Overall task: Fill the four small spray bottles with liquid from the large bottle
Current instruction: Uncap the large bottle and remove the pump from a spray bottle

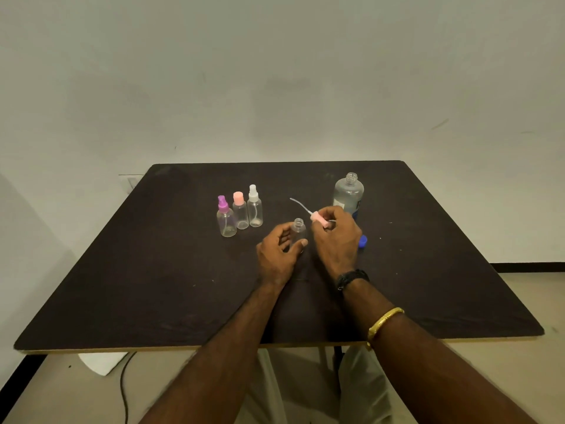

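A small clear spray bottle (298, 229) stands uncapped on the dark table (153, 270), and my left hand (278, 255) curls around its lower body. My right hand (336, 237) pinches a pink spray head (318, 217) just right of the bottle's mouth, its thin dip tube pointing up and left. Three more small bottles stand in a row to the left: a purple-topped one (226, 217), a pink-capped one (240, 211) and a white-topped one (254, 206). The large clear bottle (348, 192) stands open behind my right hand.
A blue cap (363, 241) lies on the table, partly hidden by my right hand. The table's front edge runs close to my forearms. A white wall rises behind the table, and a cable hangs below the left front corner.
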The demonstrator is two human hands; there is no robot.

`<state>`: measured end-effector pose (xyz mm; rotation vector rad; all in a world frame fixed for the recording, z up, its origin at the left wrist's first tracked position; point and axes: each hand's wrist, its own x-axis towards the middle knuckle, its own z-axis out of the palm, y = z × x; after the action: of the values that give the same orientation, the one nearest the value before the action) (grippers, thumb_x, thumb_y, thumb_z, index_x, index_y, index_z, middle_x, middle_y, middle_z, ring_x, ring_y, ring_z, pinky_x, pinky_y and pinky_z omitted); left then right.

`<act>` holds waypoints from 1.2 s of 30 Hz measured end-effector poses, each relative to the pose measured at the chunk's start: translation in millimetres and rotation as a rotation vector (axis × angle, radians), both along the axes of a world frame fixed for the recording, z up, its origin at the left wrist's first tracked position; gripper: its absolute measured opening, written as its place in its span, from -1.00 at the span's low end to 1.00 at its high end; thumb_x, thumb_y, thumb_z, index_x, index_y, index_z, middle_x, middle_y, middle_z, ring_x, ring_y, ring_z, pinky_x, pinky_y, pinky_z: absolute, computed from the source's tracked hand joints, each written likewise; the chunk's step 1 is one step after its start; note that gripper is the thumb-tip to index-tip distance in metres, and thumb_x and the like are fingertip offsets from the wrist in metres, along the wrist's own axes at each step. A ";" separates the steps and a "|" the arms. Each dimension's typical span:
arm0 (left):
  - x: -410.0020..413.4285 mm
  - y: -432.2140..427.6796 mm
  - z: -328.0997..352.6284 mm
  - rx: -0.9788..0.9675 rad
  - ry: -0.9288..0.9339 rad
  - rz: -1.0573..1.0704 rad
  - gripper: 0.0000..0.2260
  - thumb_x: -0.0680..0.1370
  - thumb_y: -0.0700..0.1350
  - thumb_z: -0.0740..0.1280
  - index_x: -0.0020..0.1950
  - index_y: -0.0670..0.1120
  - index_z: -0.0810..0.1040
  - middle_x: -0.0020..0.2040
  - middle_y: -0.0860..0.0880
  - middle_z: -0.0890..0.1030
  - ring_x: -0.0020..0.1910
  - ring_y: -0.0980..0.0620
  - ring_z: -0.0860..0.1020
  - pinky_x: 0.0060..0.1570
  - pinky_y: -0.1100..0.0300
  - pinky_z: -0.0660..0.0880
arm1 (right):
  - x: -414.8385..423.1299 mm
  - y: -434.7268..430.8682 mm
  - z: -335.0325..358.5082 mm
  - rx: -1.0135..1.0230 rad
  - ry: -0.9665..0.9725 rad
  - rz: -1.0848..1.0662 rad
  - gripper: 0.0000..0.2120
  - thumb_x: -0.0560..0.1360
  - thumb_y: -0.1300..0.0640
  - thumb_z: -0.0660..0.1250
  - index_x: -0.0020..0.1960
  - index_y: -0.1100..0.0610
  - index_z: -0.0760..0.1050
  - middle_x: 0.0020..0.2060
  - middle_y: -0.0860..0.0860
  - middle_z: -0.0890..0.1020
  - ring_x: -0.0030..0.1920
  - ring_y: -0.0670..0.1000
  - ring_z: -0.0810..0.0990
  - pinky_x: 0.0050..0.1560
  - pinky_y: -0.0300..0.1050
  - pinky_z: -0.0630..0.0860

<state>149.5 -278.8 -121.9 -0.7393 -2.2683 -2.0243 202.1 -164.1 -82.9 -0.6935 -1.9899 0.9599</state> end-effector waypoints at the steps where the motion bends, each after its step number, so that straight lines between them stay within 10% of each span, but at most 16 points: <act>1: -0.1 0.1 -0.4 -0.009 0.000 -0.001 -0.59 0.46 -0.23 0.58 0.28 -0.09 0.62 0.11 0.03 0.71 0.13 0.18 0.67 0.19 0.24 0.60 | 2.3 0.3 -3.8 -0.007 -0.038 -0.001 -0.88 0.48 0.14 0.48 -0.01 0.10 0.61 -0.09 0.00 0.65 -0.09 -0.02 0.61 -0.03 -0.01 0.64; 8: -0.9 -0.2 0.1 -0.091 0.046 0.020 -0.56 0.44 -0.26 0.57 0.29 -0.11 0.61 0.03 0.16 0.66 0.03 0.37 0.62 0.08 0.43 0.55 | 15.0 -1.5 -18.3 -0.006 -0.356 -0.021 -0.84 0.51 -0.10 0.44 -0.11 -0.04 0.55 -0.22 -0.10 0.62 -0.16 -0.08 0.59 -0.16 -0.16 0.54; 20: -1.9 1.6 -1.5 -0.068 -0.014 0.019 -0.55 0.42 -0.22 0.61 0.29 -0.15 0.62 0.12 -0.05 0.71 0.12 0.12 0.68 0.16 0.25 0.61 | 17.4 -3.7 -14.4 0.029 -0.452 -0.004 -0.81 0.48 -0.13 0.45 -0.12 -0.04 0.53 -0.25 -0.13 0.60 -0.19 -0.10 0.57 -0.25 -0.19 0.45; 29: 0.1 1.0 -0.4 -0.071 -0.008 0.020 -0.57 0.43 -0.21 0.60 0.27 -0.13 0.63 0.07 0.04 0.70 0.06 0.23 0.67 0.08 0.40 0.57 | 15.3 13.8 3.9 0.114 0.057 -0.100 -0.83 0.47 0.17 0.47 0.05 0.07 0.59 0.04 0.00 0.53 -0.06 -0.05 0.58 -0.07 -0.15 0.59; 36: -1.2 1.7 -2.0 -0.064 -0.013 0.015 -0.55 0.42 -0.19 0.61 0.29 -0.12 0.62 0.10 0.00 0.72 0.07 0.19 0.68 0.13 0.28 0.61 | 0.0 38.3 14.5 0.039 0.091 -0.183 -0.48 0.44 0.13 0.53 0.33 0.08 0.42 0.28 0.06 0.43 0.25 0.04 0.49 0.23 -0.10 0.54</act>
<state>148.3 -277.1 -123.8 -0.7122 -2.3487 -1.9648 202.1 -125.8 -68.4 -0.7818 -1.8264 0.8268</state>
